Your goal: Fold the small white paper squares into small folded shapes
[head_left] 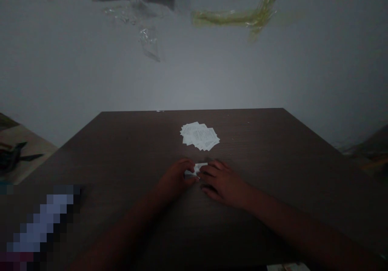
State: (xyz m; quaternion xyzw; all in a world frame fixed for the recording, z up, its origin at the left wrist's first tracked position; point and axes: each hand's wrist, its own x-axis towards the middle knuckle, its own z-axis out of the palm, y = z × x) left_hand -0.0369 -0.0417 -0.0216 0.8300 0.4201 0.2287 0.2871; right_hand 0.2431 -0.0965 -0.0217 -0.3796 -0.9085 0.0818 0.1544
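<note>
Your left hand [178, 176] curves around the left end of a small piece of paper [201, 167], its thumb on the near side and its fingers on the far side. Whether the thumb and fingers pinch the paper cannot be told. Your right hand [224, 183] is palm down with the fingers loosely spread; its fingertips reach the paper's right end, without a visible closed grip.

The paper lies between both hands, directly in front of you. Its visible part runs mainly left to right, bridging the hands; the fingers cover its ends, so its true long axis is uncertain. Neither hand is clearly nearer.

Beyond the fingers, apart from the hands, a pile of printed papers [200, 136] lies fanned on the table [130, 141]. It sits straight ahead, about equally near either hand. Behind the table's far edge stands the wall [218, 73], with yellow tape [224, 18] stuck to it.
</note>
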